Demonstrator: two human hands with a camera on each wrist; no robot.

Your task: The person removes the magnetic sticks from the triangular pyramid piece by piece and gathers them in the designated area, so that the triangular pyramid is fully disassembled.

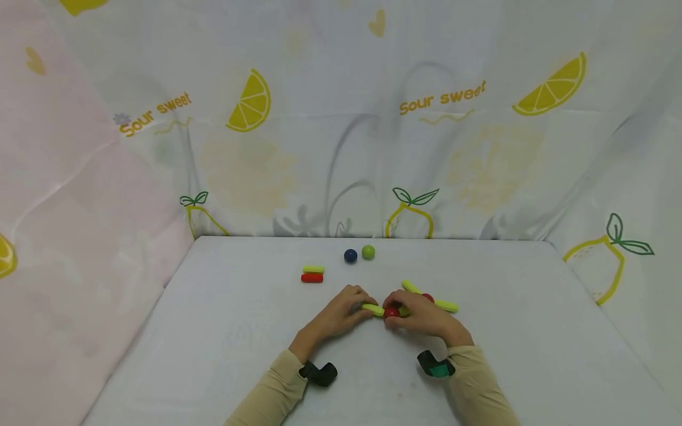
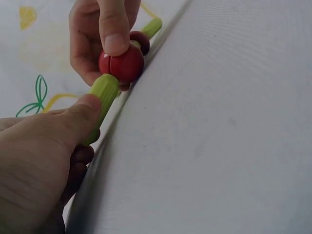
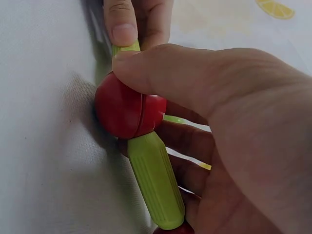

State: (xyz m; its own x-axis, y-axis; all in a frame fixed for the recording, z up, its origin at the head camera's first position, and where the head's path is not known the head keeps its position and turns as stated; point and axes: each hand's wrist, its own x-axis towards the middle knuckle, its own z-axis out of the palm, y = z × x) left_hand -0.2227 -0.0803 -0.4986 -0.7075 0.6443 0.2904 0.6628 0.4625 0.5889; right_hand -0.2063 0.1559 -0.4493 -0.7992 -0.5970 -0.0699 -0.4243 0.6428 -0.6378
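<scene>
My left hand pinches a yellow-green ribbed stick between thumb and fingers. The stick's far end meets a red ball with a groove round it; whether it is fully seated I cannot tell. My right hand grips that ball, its thumb lying over the top. From the ball's other side a second yellow-green stick runs to another red ball, partly hidden behind the right hand. Two more yellow-green sticks, an upper one and a right one, stick out by that second ball.
Farther back on the white table lie a dark blue ball and a green ball. Left of them, a yellow-green stick lies beside a red stick. A lemon-printed cloth hangs behind the table.
</scene>
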